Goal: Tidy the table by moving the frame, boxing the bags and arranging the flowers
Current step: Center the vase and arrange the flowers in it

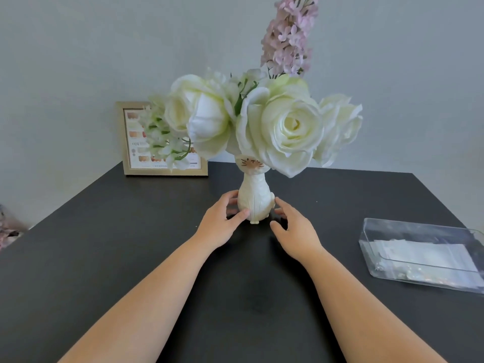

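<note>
A white cat-shaped vase point(254, 197) stands upright in the middle of the black table point(131, 244). It holds large white roses point(285, 127) and a tall pink flower spike point(288, 38). My left hand point(222, 218) touches the vase's left side, thumb against its base. My right hand point(293, 231) is at its right side, fingers apart, fingertips touching or just off it. A gold picture frame point(125, 142) leans against the wall at the back left, partly hidden by blooms. A clear plastic box point(387, 258) at the right holds small clear bags point(424, 255).
A grey wall rises directly behind the table. Something pinkish and blurred point(7, 229) shows off the table's left edge. The table's right edge runs just past the clear box.
</note>
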The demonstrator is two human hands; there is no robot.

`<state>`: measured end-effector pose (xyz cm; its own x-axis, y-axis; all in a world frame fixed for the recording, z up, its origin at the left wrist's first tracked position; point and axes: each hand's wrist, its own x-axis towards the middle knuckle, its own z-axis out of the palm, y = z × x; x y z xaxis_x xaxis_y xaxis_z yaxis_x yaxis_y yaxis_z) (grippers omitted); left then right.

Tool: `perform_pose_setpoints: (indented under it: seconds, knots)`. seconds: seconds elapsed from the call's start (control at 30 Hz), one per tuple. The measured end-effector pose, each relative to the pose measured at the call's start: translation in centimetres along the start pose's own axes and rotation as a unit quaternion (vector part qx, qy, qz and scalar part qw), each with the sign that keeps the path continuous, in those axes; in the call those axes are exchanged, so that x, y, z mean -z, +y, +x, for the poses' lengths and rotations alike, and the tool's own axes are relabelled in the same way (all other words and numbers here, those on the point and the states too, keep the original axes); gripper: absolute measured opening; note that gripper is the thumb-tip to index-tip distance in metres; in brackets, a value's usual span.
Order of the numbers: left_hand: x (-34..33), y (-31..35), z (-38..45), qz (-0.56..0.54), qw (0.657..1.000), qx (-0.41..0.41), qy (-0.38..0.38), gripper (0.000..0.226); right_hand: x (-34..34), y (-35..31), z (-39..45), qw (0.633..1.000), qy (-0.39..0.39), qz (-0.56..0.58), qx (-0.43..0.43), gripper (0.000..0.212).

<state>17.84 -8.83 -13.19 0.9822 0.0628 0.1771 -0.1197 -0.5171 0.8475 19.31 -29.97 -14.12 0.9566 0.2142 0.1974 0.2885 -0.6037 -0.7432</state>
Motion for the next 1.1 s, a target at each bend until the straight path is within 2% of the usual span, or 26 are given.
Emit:
perform_pose_setpoints:
  seconds: [0.23,0.63,1.1]
  knots:
    - [0.0,0.2,0.3,0.016,1.0,0.006,-0.001,0.055,0.4,0.2,-0.5,1.0,-0.016,-0.019,0.01,0.065]
    - [0.2,0.2,-0.1,0.03,0.999,0.007,0.016,0.046,0.4,0.8,-0.7,0.999,-0.026,-0.042,0.019,0.059]
    - [-0.2,0.2,1.7,-0.032,0.999,-0.01,0.018,0.054,-1.5,-1.5,2.2,0.998,0.054,0.041,0.001,0.07]
